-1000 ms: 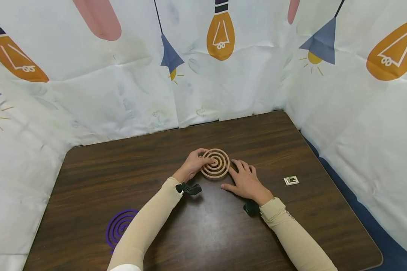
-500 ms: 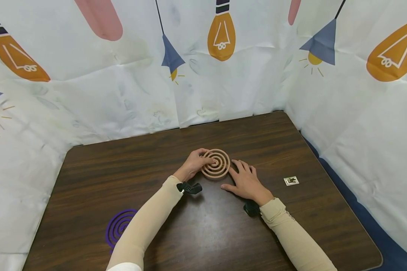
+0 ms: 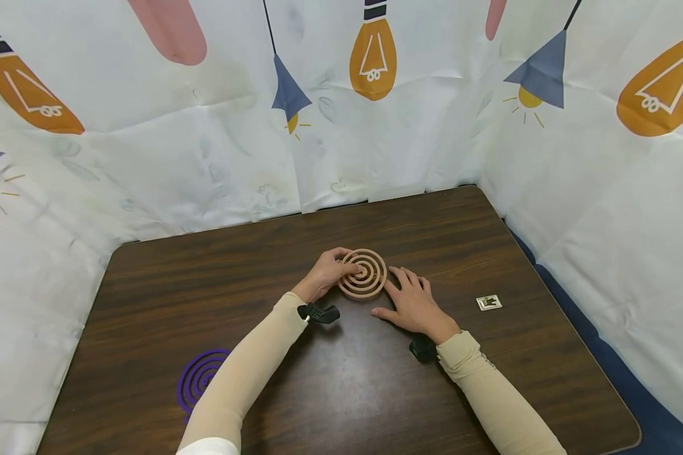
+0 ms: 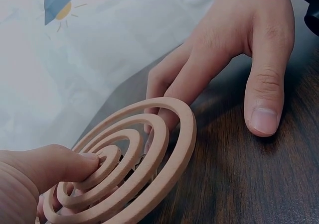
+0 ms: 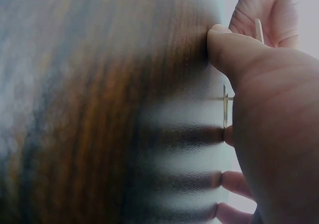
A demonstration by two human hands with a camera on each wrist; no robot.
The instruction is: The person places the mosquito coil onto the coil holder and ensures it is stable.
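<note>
My left hand (image 3: 323, 278) pinches a tan mosquito coil (image 4: 160, 139), thumb on its centre and the other fingers behind it. In the left wrist view the coil is tilted above the dark wooden table (image 3: 296, 404). Just right of the coil, my right hand (image 3: 414, 311) has its fingers spread and fingertips down on the table. Low by those fingertips, a thin metal coil stand (image 5: 226, 107) shows edge-on in the right wrist view. Shiny bits show through the coil's gaps in the left wrist view; the rest is hidden.
A purple mosquito coil (image 3: 182, 385) lies at the front left, partly covered by my left sleeve (image 3: 245, 379). To the right lies a small square metal plate with a cut-out (image 3: 489, 303). White patterned cloth (image 3: 216, 183) hangs behind the table and along its sides.
</note>
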